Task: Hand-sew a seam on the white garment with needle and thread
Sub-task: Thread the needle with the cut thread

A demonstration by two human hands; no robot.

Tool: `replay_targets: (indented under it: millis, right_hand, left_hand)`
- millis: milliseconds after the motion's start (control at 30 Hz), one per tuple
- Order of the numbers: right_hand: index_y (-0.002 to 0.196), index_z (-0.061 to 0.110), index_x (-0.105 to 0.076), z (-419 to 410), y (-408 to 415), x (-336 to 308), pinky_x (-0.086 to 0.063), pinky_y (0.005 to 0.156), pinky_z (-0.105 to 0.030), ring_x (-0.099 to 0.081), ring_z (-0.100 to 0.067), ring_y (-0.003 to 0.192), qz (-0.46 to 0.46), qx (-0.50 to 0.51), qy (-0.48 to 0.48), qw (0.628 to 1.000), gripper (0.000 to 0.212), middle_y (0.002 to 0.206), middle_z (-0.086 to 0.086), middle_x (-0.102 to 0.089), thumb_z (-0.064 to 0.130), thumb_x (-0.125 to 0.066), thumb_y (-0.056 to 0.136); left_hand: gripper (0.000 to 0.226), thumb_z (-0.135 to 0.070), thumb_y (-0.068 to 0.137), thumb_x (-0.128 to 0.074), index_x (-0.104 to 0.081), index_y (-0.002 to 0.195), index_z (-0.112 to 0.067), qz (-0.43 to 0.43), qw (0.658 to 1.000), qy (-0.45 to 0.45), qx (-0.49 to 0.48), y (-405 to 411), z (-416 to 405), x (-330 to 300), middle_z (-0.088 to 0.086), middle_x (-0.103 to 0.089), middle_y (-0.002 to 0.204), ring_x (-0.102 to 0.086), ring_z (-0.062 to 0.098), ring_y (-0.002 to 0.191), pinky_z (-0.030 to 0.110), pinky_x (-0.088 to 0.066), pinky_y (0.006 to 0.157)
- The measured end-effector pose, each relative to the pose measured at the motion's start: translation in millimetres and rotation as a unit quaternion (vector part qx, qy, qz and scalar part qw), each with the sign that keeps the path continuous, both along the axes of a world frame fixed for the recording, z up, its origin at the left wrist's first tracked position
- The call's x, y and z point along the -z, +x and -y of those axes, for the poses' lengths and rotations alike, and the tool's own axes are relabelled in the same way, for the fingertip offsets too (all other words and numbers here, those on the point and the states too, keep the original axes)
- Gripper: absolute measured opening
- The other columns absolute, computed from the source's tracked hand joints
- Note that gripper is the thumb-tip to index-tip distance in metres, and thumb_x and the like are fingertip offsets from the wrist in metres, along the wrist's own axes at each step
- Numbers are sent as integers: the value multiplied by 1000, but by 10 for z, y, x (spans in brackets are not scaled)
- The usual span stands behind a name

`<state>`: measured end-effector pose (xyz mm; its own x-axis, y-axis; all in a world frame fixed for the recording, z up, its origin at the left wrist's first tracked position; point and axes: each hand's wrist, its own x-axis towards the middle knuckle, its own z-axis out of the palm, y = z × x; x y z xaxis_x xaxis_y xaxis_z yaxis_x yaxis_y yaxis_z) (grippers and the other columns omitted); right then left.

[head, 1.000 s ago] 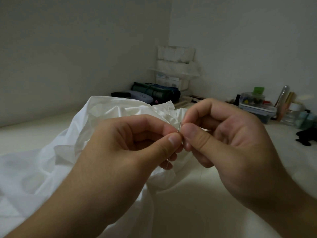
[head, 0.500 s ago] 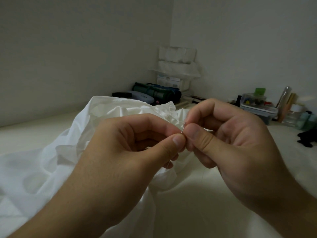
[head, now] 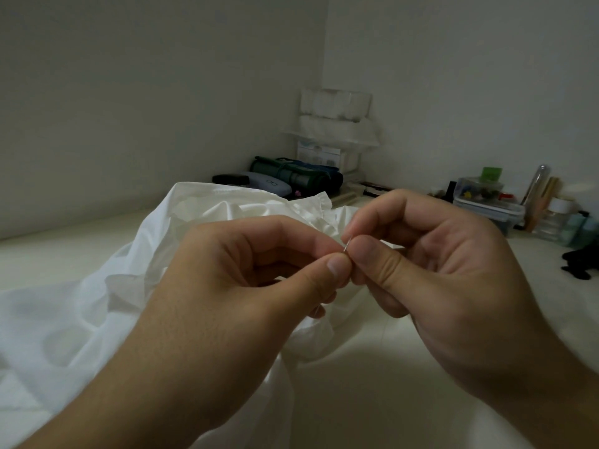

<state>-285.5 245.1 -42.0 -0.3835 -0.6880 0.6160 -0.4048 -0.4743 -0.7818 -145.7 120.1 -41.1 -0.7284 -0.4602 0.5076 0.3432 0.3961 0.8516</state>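
A crumpled white garment [head: 97, 306] lies on the pale table, spreading from the centre to the left. Above it my two hands meet fingertip to fingertip. My right hand [head: 434, 270] pinches a thin steel needle [head: 346, 247] between thumb and forefinger; only a short length of it shows. My left hand [head: 233, 286] has thumb and forefinger pressed together right against the needle's lower end, pinching something too fine to make out, perhaps thread. No thread is plainly visible.
In the far corner stand stacked white boxes [head: 335, 124], a dark green rolled pouch [head: 291, 176] and a glasses case [head: 269, 184]. At the right sit a clear plastic box [head: 486, 202], small bottles [head: 557, 218] and a black object [head: 580, 260].
My fingertips have closed in on each other, and less of the needle shows between them than one second ago. The garment has not moved.
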Motion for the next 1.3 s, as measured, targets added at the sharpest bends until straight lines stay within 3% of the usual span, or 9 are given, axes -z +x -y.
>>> replay_targets:
  millis: [500, 733, 867, 1100, 1300]
  right_hand:
    - [89, 11, -75, -13, -10, -2, -46, 51, -11, -62, -6, 55, 1, 2, 12, 1000, 5, 74, -4, -71, 13, -70, 87]
    - [89, 17, -75, -15, -36, 5, -37, 46, -21, -47, -14, 51, 21, -5, 29, 999, 6, 70, -6, -65, 20, -71, 86]
    - [90, 12, -73, -33, -33, 0, -37, 47, -18, -50, -10, 53, 33, -15, 26, 999, 6, 70, -5, -64, 14, -68, 89]
    - [91, 10, -69, -34, -53, 0, -27, 46, -24, -33, -16, 48, 54, -31, 40, 997, 6, 63, 0, -53, 14, -64, 90]
    - [92, 11, -71, -25, -57, 9, -25, 45, -23, -29, -12, 40, 51, -24, 35, 998, 7, 56, -1, -47, 15, -66, 91]
  left_hand:
    - [9, -32, 75, -81, -83, 84, -31, 0, 1000, -25, -18, 10, -23, 1, -4, -81, 79, -77, 15, 68, 22, -61, 64]
    - [8, -30, 75, -81, -83, 82, -30, -2, 1000, -21, -15, 21, -19, -10, -2, -80, 75, -76, 15, 66, 19, -59, 62]
    - [8, -30, 74, -81, -83, 81, -27, -11, 1000, -8, -17, 14, -13, -7, 2, -79, 73, -75, 16, 64, 19, -58, 60]
    - [8, -31, 74, -80, -83, 80, -27, -15, 1000, 5, -19, 4, -9, -8, 3, -79, 73, -75, 16, 64, 21, -59, 61]
    - [8, -30, 74, -80, -83, 80, -27, -9, 1000, 2, -17, 7, -15, -7, 3, -79, 73, -75, 16, 64, 20, -59, 61]
